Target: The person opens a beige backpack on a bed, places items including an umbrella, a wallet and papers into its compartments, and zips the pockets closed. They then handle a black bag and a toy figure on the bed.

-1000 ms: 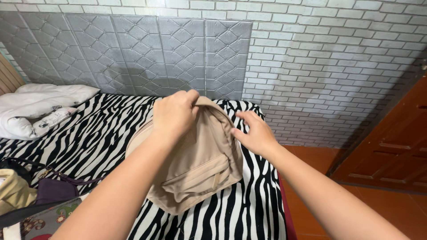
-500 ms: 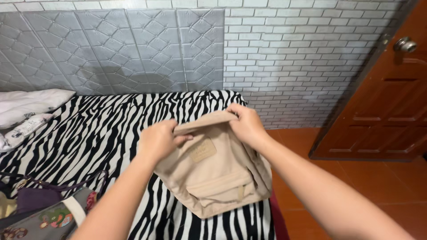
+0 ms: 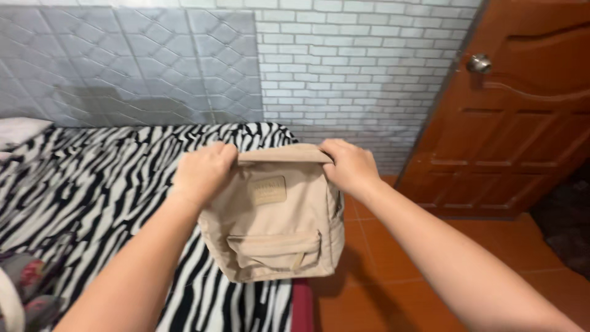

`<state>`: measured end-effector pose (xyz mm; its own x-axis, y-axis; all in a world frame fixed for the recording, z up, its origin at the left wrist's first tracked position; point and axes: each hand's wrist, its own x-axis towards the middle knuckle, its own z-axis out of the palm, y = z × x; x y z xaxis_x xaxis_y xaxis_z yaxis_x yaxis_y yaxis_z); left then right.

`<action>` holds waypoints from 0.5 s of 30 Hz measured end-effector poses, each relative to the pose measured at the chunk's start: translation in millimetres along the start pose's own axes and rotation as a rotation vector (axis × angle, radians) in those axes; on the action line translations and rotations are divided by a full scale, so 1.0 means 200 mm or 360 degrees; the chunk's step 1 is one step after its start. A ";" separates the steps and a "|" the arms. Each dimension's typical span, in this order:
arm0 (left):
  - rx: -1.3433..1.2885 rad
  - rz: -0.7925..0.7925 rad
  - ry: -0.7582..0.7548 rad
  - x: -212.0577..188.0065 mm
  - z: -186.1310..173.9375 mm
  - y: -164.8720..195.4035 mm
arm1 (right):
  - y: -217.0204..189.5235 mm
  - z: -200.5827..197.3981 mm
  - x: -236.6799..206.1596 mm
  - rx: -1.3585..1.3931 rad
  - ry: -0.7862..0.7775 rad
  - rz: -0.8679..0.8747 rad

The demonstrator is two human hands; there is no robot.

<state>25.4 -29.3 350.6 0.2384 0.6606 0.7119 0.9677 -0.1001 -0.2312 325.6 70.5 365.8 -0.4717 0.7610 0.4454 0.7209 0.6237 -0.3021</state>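
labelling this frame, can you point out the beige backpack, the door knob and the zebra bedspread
beige backpack (image 3: 276, 227), head view, on its front panel above the pocket
door knob (image 3: 479, 63), head view, on the round metal knob
zebra bedspread (image 3: 92, 178), head view, on a bare striped part left of the hands

Beige backpack (image 3: 276, 221), black-and-white zebra-striped bedcover (image 3: 92, 184), reddish-brown door (image 3: 522, 123), orange floor tiles (image 3: 393, 276).

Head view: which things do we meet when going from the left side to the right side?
Zebra-striped bed cover → left hand → beige backpack → right hand → brown wooden door.
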 end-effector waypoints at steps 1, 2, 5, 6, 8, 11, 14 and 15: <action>0.0066 0.0036 0.0005 0.03 0.01 0.05 | 0.07 -0.03 -0.02 -0.0052 0.0031 -0.0069; 0.0138 0.0071 0.0017 0.08 0.02 0.09 | 0.13 -0.07 -0.03 -0.0105 0.0068 -0.0145; 0.0145 0.0113 -0.0005 0.18 0.06 0.24 | 0.32 -0.18 -0.07 -0.0333 0.0124 -0.0320; 0.0152 0.0122 -0.0020 0.21 0.08 0.29 | 0.38 -0.20 -0.09 -0.0370 0.0115 -0.0301; 0.0167 0.0138 -0.0042 0.28 0.12 0.37 | 0.47 -0.25 -0.10 -0.0448 0.0102 -0.0266; 0.0191 0.0209 0.0035 0.38 0.17 0.47 | 0.58 -0.29 -0.08 -0.0473 0.0120 -0.0232; 0.0116 0.0154 -0.0013 0.48 0.22 0.51 | 0.65 -0.31 -0.02 -0.0453 0.0015 -0.0061; 0.0116 0.0140 0.0000 0.51 0.24 0.51 | 0.67 -0.31 0.01 -0.0432 0.0003 -0.0034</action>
<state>143.9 63.6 366.7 0.3220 0.6516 0.6868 0.9347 -0.1034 -0.3402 453.0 144.1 377.4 -0.4874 0.7476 0.4512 0.8206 0.5687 -0.0558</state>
